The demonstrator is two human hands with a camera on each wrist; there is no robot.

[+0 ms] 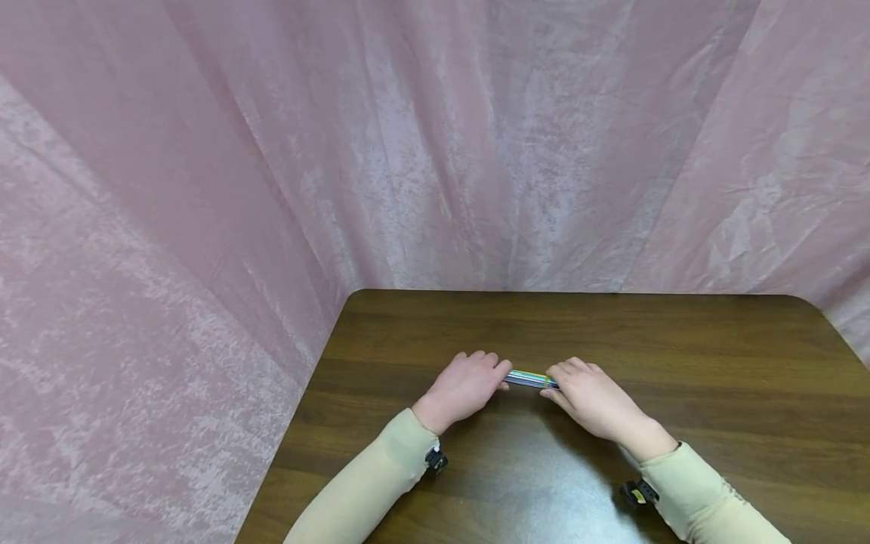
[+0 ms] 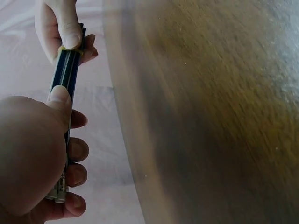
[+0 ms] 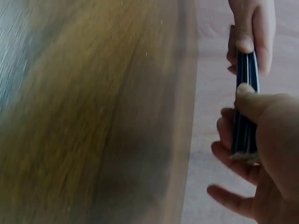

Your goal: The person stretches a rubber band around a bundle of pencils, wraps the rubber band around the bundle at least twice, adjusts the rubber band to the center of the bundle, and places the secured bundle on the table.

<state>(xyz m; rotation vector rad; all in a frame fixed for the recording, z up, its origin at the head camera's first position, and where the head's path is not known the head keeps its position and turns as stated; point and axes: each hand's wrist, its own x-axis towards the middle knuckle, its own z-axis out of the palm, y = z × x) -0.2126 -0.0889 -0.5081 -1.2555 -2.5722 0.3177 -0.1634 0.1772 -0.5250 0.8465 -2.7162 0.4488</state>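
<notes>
Between the two hands is a slim bundle of what look like pencils (image 1: 526, 378), dark blue with pale stripes in the wrist views. My left hand (image 1: 465, 385) grips its left part, the thumb (image 2: 60, 95) lying along the top and the fingers curled beneath. My right hand (image 1: 596, 399) holds the other end, its thumb (image 3: 246, 89) pressing from above. A yellow band (image 2: 63, 48) circles the bundle near the right thumb. Pale ends of the sticks show past each palm. The bundle is held above the table, roughly level; its gripped parts are hidden.
A brown wood-grain table (image 1: 720, 363) with rounded far corners lies under the hands. Pink velvety curtains (image 1: 435, 151) hang behind it and along its left side. Each sleeve cuff carries a small black wrist camera (image 1: 436, 459).
</notes>
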